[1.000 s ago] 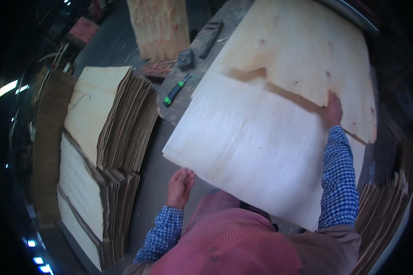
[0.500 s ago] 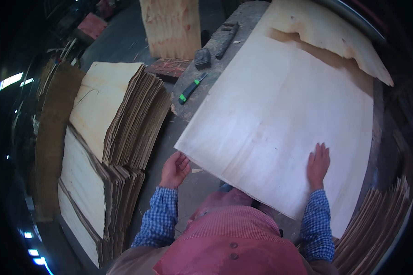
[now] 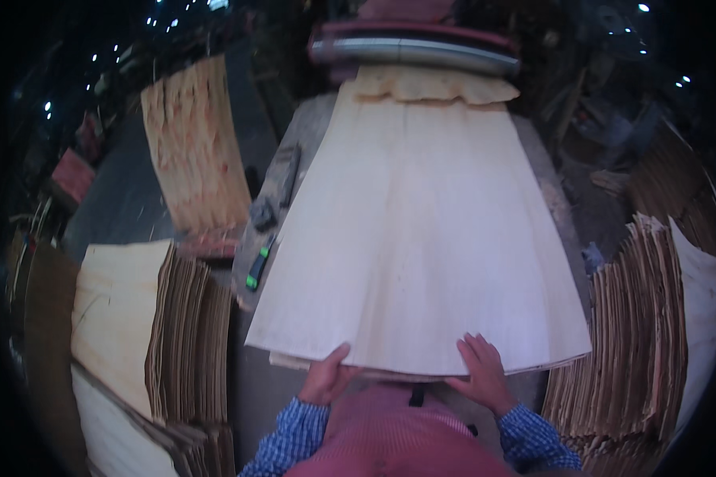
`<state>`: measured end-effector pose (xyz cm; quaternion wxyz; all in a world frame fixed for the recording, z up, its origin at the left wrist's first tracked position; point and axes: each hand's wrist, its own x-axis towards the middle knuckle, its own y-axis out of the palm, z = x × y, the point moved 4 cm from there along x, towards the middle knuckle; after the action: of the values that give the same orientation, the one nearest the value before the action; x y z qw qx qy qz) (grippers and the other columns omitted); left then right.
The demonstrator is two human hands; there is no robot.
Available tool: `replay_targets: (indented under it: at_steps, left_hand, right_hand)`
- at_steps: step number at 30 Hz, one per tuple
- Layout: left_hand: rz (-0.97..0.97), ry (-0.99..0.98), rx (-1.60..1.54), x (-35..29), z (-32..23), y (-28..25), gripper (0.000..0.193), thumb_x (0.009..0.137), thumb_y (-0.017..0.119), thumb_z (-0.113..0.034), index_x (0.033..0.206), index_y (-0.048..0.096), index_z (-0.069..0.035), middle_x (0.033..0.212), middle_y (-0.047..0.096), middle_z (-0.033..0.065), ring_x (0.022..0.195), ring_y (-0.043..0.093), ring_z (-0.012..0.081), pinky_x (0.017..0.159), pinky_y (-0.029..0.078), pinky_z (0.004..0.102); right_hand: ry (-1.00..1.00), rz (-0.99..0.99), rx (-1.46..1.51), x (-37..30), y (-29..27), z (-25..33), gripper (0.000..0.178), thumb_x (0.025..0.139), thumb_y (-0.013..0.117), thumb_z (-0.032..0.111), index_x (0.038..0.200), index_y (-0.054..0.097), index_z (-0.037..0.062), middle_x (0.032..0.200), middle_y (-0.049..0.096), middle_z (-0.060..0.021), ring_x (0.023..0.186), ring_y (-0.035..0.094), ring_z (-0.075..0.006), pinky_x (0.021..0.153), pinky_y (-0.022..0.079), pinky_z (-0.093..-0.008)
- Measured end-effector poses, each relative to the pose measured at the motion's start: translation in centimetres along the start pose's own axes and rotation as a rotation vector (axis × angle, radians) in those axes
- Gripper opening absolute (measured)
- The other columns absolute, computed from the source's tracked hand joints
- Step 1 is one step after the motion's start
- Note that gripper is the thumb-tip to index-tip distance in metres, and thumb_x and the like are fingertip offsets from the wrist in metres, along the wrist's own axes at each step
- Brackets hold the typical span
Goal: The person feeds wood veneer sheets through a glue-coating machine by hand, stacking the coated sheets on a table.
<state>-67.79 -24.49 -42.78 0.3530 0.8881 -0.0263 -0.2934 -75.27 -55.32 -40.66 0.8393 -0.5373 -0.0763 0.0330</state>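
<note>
A large pale wood veneer sheet (image 3: 429, 254) lies on top of a thin stack on the bench in front of me, its near edge facing my body. My left hand (image 3: 326, 378) is at the left part of that edge, thumb up against the sheet and fingers closed at the rim, partly hidden. Farther right, my right hand (image 3: 482, 372) rests its stretched fingers on the sheet, with the thumb just below the edge. A smaller veneer piece with a ragged edge (image 3: 437, 84) lies across the far end.
On the bench's left side lie a green-and-black utility knife (image 3: 260, 262), a dark block (image 3: 262, 213) and a dark bar (image 3: 289, 176). Veneer stacks stand at left (image 3: 123, 294) and right (image 3: 624, 342). A metal roller (image 3: 414, 52) spans the far end; a patterned wood panel (image 3: 195, 143) stands beyond.
My view has swung to face the bench squarely. My left hand has come in from the sheet's corner to its near edge, and the right hand has moved from the surface down to that edge.
</note>
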Motion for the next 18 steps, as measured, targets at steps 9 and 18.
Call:
replay_targets:
  at_steps: [9,18]
  left_hand:
    - [0.055,-0.178,-0.030,1.3,2.1,-5.5,0.040,0.101,0.047,-0.012,0.138,0.041,0.001,0.135,0.054,0.0173,0.121,0.057,0.0309,0.098,0.052,0.0462]
    - [0.100,-0.153,-0.124,1.1,1.2,-2.4,0.036,0.100,0.051,-0.016,0.133,0.046,-0.002,0.125,0.062,0.0143,0.111,0.063,0.0274,0.090,0.055,0.0421]
  right_hand:
    - [0.165,-0.103,-0.096,-3.4,-0.5,-2.5,0.073,0.066,0.062,0.004,0.138,0.049,0.0049,0.142,0.045,-0.0205,0.134,0.039,-0.0440,0.108,0.034,-0.0538]
    - [0.122,-0.131,-0.110,-1.2,-4.0,-3.4,0.073,0.064,0.064,0.007,0.136,0.052,0.0088,0.139,0.048,-0.0193,0.129,0.041,-0.0484,0.105,0.034,-0.0559]
